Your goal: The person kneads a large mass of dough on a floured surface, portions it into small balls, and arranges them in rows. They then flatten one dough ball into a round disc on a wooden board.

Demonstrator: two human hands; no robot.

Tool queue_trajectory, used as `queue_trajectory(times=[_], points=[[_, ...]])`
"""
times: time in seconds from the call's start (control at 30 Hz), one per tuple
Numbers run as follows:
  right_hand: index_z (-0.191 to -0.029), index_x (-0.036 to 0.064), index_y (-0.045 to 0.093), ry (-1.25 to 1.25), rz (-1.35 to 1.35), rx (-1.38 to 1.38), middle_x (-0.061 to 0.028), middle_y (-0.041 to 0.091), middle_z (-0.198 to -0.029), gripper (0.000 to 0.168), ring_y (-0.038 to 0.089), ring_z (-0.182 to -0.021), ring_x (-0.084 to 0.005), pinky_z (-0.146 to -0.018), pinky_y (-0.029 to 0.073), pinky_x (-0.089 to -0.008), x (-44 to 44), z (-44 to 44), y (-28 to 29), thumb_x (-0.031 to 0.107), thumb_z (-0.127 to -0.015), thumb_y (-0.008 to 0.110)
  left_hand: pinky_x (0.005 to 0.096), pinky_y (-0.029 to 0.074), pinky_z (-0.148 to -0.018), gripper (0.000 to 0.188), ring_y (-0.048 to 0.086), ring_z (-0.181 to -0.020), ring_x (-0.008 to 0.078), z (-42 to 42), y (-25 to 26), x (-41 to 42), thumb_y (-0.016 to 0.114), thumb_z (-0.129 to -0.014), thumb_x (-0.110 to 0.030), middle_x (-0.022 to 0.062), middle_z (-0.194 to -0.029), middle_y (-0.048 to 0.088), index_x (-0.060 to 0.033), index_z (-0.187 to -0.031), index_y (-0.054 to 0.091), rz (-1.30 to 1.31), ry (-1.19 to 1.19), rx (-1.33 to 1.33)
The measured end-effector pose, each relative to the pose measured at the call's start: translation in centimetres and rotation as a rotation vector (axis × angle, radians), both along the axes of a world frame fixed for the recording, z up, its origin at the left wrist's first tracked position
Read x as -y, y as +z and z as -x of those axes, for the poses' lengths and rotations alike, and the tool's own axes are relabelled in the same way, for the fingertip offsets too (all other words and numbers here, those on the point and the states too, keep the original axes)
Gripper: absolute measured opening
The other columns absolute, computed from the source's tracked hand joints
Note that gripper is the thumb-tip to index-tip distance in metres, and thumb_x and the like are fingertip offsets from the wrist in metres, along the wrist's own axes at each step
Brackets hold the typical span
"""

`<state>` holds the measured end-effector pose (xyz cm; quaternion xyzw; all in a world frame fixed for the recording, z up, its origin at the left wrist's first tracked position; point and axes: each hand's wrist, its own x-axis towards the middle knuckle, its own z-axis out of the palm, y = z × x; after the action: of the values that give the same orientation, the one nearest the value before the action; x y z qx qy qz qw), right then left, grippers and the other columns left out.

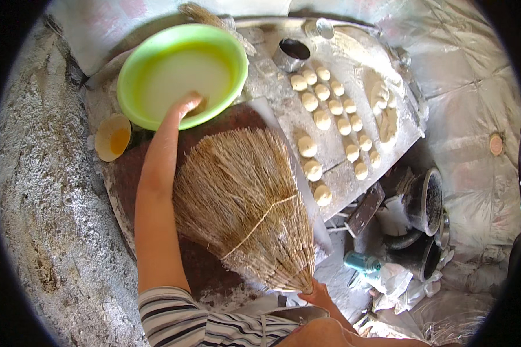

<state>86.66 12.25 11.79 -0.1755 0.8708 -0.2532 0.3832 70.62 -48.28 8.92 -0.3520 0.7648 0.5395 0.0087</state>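
My left hand [191, 102] reaches over the near rim of a light green plastic basin [128, 102], its fingers dipped in cloudy, whitish liquid [178, 78]. The liquid hides the fingertips, so I cannot tell whether they hold anything. My right hand [316, 294] is closed around the narrow, bound end of a straw broom [239, 186]. The broom's bristles fan out towards the basin above a dark reddish board [126, 178]. A cord [260, 221] crosses the bristles.
Several dough balls [322, 119] sit on the floured work surface [286, 112] at right. A metal pot [288, 60] stands behind them. A small bowl with orange contents [108, 145] is left of the basin. Dark containers [432, 201] and a teal bottle [361, 261] lie lower right.
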Motion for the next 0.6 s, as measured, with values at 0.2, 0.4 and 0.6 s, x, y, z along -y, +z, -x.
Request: queue_trajectory(times=[0.2, 0.4, 0.6], points=[[-0.092, 0.002, 0.049, 0.057, 0.034, -0.04, -0.0168, 0.06, -0.071, 0.047, 0.06, -0.068, -0.0317, -0.06, 0.048, -0.0369, 0.6, 0.2, 0.1, 0.027, -0.059, 0.071, 0.0323, 0.043, -0.068, 0.03, 0.053, -0.067, 0.0177, -7.7, 6.6, -14.0, 0.045, -0.087, -0.029, 0.0069, -0.07, 0.058, -0.0061, -0.072, 0.057, -0.336, 0.091, -0.924], [-0.094, 0.004, 0.049, 0.048, 0.131, -0.044, -0.0163, 0.06, -0.073, 0.047, 0.06, -0.069, -0.0326, -0.06, 0.048, -0.0379, 0.7, 0.7, 0.5, 0.026, -0.058, 0.07, 0.0445, -0.002, -0.103, 0.048, 0.013, -0.127, 0.0251, -7.4, 3.2, -24.8, 0.037, -0.084, -0.049, 0.003, -0.138, 0.019, -0.0306, -0.127, 0.03, 0.675, -0.866, -0.338], [-0.09, 0.005, 0.049, 0.096, 0.02, -0.212, -0.0171, 0.058, -0.066, 0.043, 0.057, -0.063, -0.0357, -0.057, 0.047, -0.0413, 0.3, 1.4, -0.4, 0.028, -0.058, 0.067, 0.0494, 0.018, -0.098, 0.041, 0.03, -0.12, 0.0283, -8.2, 5.7, -14.8, 0.04, -0.085, -0.038, 0.0114, -0.13, 0.034, -0.018, -0.121, 0.042, 1.05, -0.247, 0.125]])
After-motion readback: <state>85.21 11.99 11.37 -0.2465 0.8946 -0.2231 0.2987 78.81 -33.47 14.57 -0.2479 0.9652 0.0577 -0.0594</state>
